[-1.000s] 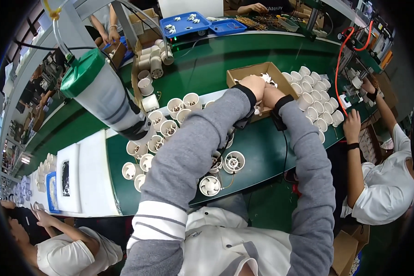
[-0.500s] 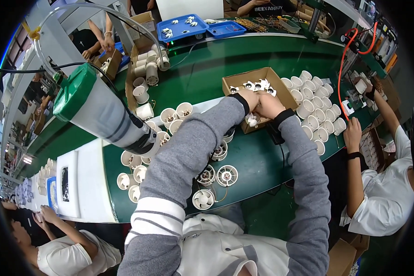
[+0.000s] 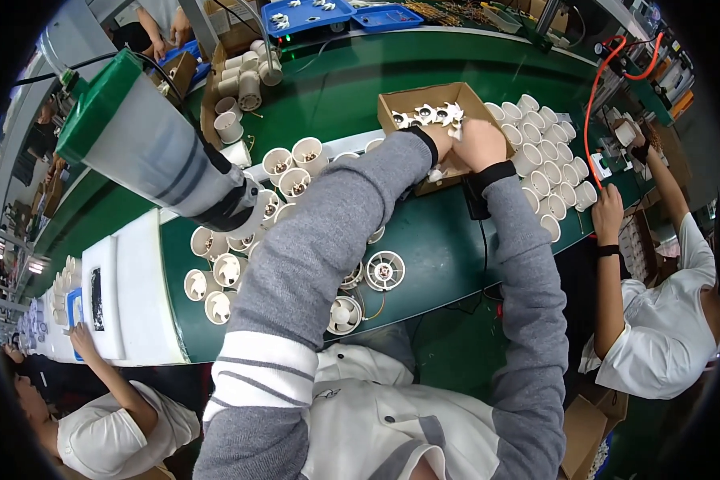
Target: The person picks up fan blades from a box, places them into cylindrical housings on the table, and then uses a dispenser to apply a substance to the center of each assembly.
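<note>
Both hands are in an open cardboard box [image 3: 430,94] of white fan blades [image 3: 426,114], some with dark hubs. My left hand [image 3: 441,141] reaches in over the near side, its fingers mostly hidden by the blades and my other hand. Beside it, my right hand [image 3: 483,144] bends down into the box's right part, back of the hand up, fingertips out of sight. A white blade shows between the two hands; whether either holds it I cannot make out. Under my left forearm stand round white fan housings [image 3: 385,271], one fitted with a blade [image 3: 345,314].
White cups [image 3: 546,152] crowd the bench right of the box; more cups with wired parts [image 3: 294,183] stand left of my arm. A green-lidded hopper [image 3: 148,144] leans in at left. A black device [image 3: 476,200] with a cable sits by my right wrist. Co-workers flank both sides.
My hands, close together before, have come apart a little, the right one moving toward the box's right side. The view has shifted. The co-worker at left now reaches to a blue tray.
</note>
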Demonstrator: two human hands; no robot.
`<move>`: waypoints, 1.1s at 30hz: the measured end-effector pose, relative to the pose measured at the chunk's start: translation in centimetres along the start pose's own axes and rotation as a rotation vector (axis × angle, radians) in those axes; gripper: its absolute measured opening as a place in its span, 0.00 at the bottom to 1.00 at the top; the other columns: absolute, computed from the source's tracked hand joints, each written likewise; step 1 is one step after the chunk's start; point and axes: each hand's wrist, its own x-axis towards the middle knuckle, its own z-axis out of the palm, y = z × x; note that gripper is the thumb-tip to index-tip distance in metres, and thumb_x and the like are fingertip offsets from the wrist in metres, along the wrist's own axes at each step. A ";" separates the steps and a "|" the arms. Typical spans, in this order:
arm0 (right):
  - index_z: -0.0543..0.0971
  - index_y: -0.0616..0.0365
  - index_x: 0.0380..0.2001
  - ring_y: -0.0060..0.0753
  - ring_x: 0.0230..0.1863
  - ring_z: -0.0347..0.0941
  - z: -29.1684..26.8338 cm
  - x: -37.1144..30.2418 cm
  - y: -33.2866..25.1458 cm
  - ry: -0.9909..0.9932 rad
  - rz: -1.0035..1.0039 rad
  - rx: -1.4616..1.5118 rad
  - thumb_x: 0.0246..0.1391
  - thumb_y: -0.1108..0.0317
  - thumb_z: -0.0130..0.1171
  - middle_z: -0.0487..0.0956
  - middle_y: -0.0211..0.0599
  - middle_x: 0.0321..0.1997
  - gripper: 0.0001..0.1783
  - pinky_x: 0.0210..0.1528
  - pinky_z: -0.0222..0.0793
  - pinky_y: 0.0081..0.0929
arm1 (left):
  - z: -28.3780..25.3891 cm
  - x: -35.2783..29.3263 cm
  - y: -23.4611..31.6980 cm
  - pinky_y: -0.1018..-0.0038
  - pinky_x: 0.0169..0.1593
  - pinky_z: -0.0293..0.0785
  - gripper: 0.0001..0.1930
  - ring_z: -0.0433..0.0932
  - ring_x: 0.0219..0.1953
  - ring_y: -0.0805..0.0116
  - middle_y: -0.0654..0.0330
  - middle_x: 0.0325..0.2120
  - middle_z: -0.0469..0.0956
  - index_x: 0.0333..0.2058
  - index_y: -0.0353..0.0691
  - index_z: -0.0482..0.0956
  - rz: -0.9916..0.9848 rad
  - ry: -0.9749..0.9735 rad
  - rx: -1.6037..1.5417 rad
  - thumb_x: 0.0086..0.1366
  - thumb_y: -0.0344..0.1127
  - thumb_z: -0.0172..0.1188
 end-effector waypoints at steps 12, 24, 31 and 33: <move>0.69 0.67 0.38 0.17 0.27 0.66 -9.8 -18.2 -1.6 0.241 0.248 1.348 0.46 0.77 0.52 0.73 0.31 0.30 0.13 0.30 0.60 0.11 | 0.5 1.0 -2.6 0.69 0.31 0.70 0.25 0.74 0.29 0.59 0.55 0.25 0.75 0.34 0.40 0.74 0.136 -0.249 0.033 0.29 0.29 0.66; 0.69 0.66 0.38 0.16 0.29 0.66 -6.8 -25.6 -2.7 0.153 0.465 1.369 0.44 0.77 0.52 0.72 0.32 0.31 0.14 0.31 0.61 0.12 | 0.5 0.6 -0.1 0.66 0.34 0.69 0.11 0.73 0.31 0.54 0.50 0.25 0.74 0.28 0.37 0.74 0.259 -0.113 0.227 0.40 0.26 0.56; 0.69 0.68 0.35 0.19 0.29 0.66 -5.6 -26.9 -2.2 0.126 0.489 1.317 0.43 0.78 0.53 0.72 0.35 0.30 0.13 0.32 0.62 0.14 | 2.0 2.0 -1.0 0.66 0.35 0.70 0.06 0.74 0.31 0.53 0.49 0.25 0.74 0.25 0.36 0.75 0.218 0.069 0.275 0.46 0.28 0.51; 0.69 0.68 0.36 0.19 0.29 0.67 -5.5 -27.2 -2.1 0.120 0.506 1.334 0.44 0.78 0.53 0.72 0.35 0.30 0.12 0.32 0.62 0.14 | 2.0 1.6 -0.3 0.66 0.36 0.70 0.07 0.74 0.32 0.54 0.49 0.26 0.74 0.25 0.37 0.75 0.245 0.053 0.324 0.48 0.29 0.49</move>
